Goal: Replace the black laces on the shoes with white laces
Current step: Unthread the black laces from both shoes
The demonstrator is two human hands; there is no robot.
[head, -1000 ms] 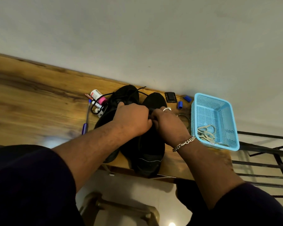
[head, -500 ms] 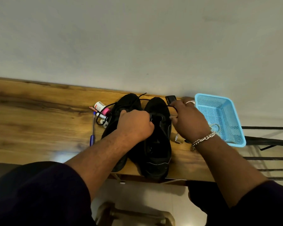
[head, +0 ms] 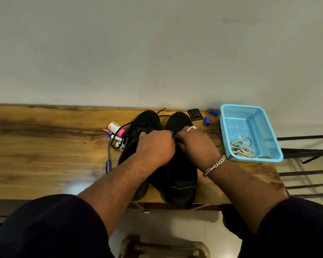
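Observation:
Two black shoes stand side by side on the wooden table [head: 45,146], toes toward the wall: the left shoe [head: 147,120] and the right shoe [head: 181,175]. A black lace [head: 123,127] trails from the left shoe over the table. My left hand [head: 155,148] and my right hand [head: 196,146] meet over the right shoe's lace area, fingers curled and pinching its black lace; the lace itself is mostly hidden under them. White laces [head: 242,148] lie coiled in the blue basket [head: 265,118] at the right.
Left of the shoes lie a blue pen [head: 108,155], markers and a small white tube [head: 114,127]. A black square object [head: 194,114], two blue caps [head: 207,121] and a dark hair band [head: 215,138] sit behind my right hand. A black metal rack [head: 306,155] stands beyond the table's right edge.
My right hand, which had pulled the lace out toward the basket half a second ago, has come back beside my left hand over the right shoe.

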